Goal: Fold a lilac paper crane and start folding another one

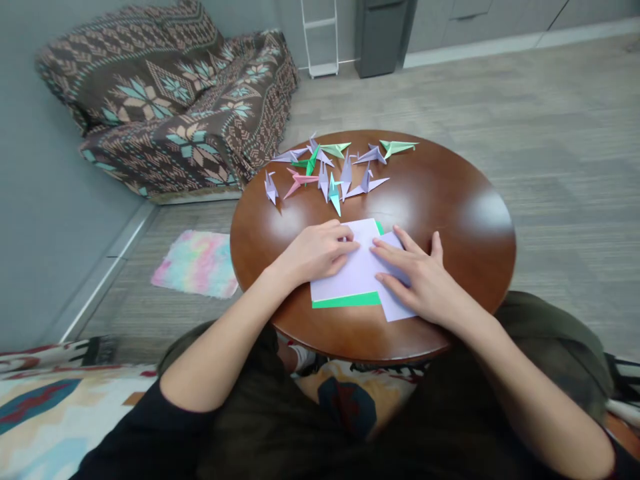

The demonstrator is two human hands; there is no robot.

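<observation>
On the round table a stack of lilac paper [345, 277] lies flat, with green paper [347, 301] showing along its near edge and far right corner. A separate lilac sheet [397, 310] sits at an angle over the right side of the stack. My left hand [320, 252] rests on the stack, its fingers loosely bent and a little apart, gripping nothing that I can see. Over the angled sheet lies my right hand [417, 270], fingers spread and thumb lifted away; it covers part of that sheet.
Several folded paper cranes in lilac, green, pink and blue, one of them a pink crane [301, 180], stand at the far side of the brown wooden table [465, 220]. A covered sofa [190, 127] is behind left, with a fluffy pastel mat [197, 263] on the floor.
</observation>
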